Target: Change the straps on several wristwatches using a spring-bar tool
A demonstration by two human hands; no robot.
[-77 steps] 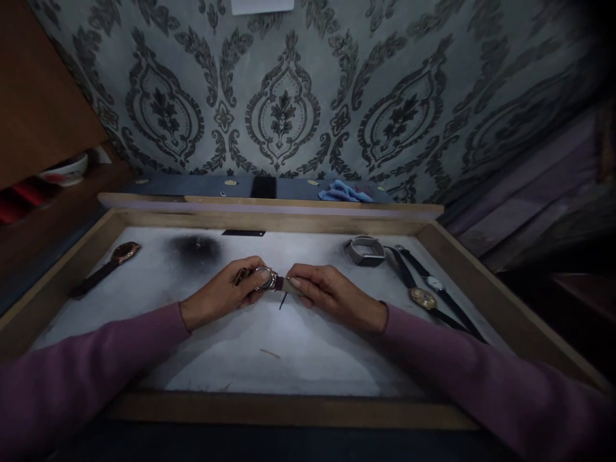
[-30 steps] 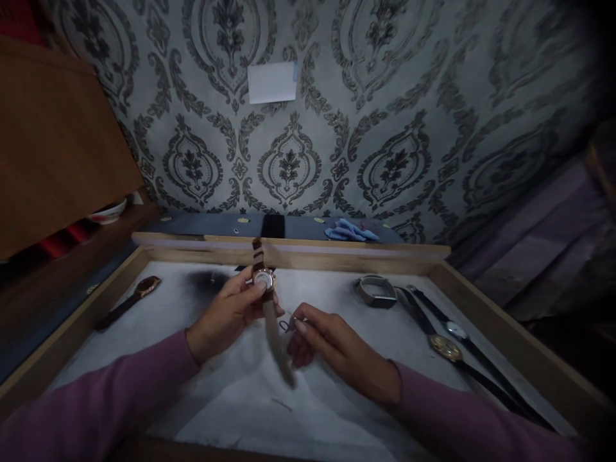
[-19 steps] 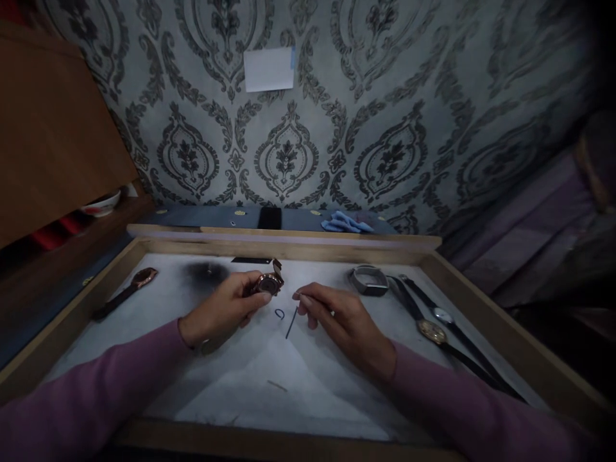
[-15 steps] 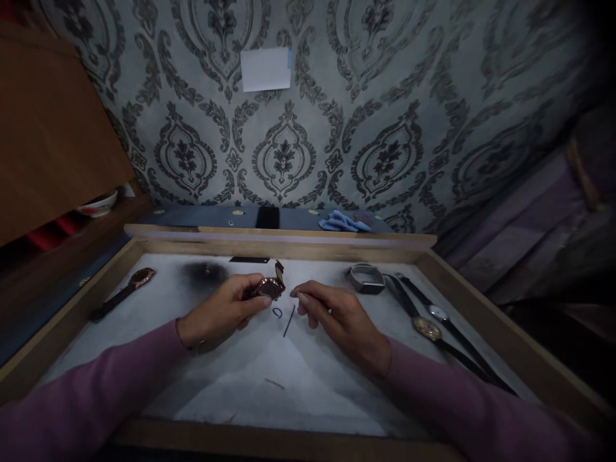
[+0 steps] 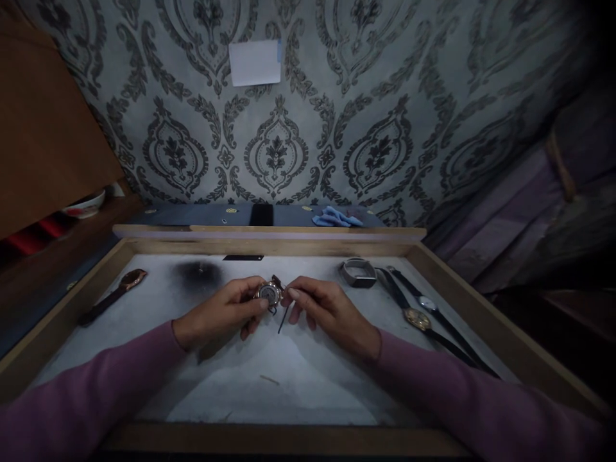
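Near the middle of the tray, my left hand (image 5: pixel 219 314) grips a wristwatch (image 5: pixel 269 295) with a round dial and a shiny reddish-gold case, thumb on the lower edge of the case. A piece of brown strap sticks up behind it. My right hand (image 5: pixel 337 314) is pinched close at the right side of the case. Whatever lies between its fingertips is too small to name. Just below the fingers, a thin dark stick-like piece (image 5: pixel 283 319) lies on the white tray floor, and a small dark loop (image 5: pixel 273 310) shows partly under the watch.
A wooden-rimmed tray (image 5: pixel 269 248) surrounds the work. A brown watch (image 5: pixel 113 295) lies left; a grey band (image 5: pixel 359 272), a gold-faced watch (image 5: pixel 418 319) and a silver-faced watch (image 5: pixel 427 303) lie right. Behind are a black flat object (image 5: pixel 261 215) and a blue cloth (image 5: pixel 335 217).
My right hand has moved left, up to the watch's side, where a gap showed before. The watch dial has tilted more toward me. The whole view has shifted slightly.
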